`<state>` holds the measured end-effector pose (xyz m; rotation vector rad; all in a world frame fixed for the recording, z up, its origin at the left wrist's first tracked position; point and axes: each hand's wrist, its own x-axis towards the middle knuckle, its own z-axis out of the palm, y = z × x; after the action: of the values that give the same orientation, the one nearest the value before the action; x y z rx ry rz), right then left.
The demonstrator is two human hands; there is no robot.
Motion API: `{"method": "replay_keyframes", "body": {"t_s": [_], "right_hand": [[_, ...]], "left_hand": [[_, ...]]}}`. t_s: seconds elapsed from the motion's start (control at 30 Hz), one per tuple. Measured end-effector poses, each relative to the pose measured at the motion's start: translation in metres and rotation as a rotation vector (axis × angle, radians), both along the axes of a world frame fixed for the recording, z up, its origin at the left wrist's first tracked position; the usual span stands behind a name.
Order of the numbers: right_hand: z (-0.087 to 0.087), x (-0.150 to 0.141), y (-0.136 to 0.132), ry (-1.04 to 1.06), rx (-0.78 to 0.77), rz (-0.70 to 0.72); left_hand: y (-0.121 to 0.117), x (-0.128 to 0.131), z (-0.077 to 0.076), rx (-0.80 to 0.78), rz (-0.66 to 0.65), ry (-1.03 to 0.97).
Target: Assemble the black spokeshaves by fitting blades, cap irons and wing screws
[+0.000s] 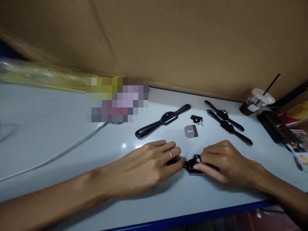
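A black spokeshave (192,166) lies low over the front part of the table between both hands. My left hand (154,163), with a ring on one finger, is closed around its left handle. My right hand (226,163) grips its middle beside a small silver screw (198,159), and hides the right handle. Beyond the hands lies a spokeshave body (169,118) without its blade. Next to it are a black cap plate (196,119), a silver wing screw (200,123) and a grey slotted blade (190,131).
Two assembled spokeshaves (227,126) lie side by side at the right. Behind them stands a plastic cup (256,102) with a black straw, near a dark phone-like object (274,126). A white cable (57,158) crosses the left side. A cardboard wall (168,41) borders the back.
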<state>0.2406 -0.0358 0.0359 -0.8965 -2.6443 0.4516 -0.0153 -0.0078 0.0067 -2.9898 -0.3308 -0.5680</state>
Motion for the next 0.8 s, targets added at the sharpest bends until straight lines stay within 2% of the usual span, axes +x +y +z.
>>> {"method": "replay_keyframes", "body": {"t_s": [0.13,0.2,0.3,0.6,0.8], "right_hand": [[0.01,0.004,0.001,0.075,-0.139,-0.038],[0.017,0.01,0.004,-0.049,-0.15,-0.08],[0.022,0.016,0.006,-0.254,-0.182,-0.071],[0.014,0.013,0.004,-0.337,-0.122,-0.012],[0.017,0.013,-0.002,-0.37,-0.042,-0.024]], "left_hand": [[-0.001,0.0,0.0,-0.063,0.019,0.015],[-0.002,0.0,0.001,-0.125,0.051,0.022],[-0.003,0.001,0.002,-0.183,0.085,0.037],[-0.002,0.002,0.002,-0.114,0.082,0.082],[-0.003,0.002,0.001,-0.108,0.081,0.066]]}}
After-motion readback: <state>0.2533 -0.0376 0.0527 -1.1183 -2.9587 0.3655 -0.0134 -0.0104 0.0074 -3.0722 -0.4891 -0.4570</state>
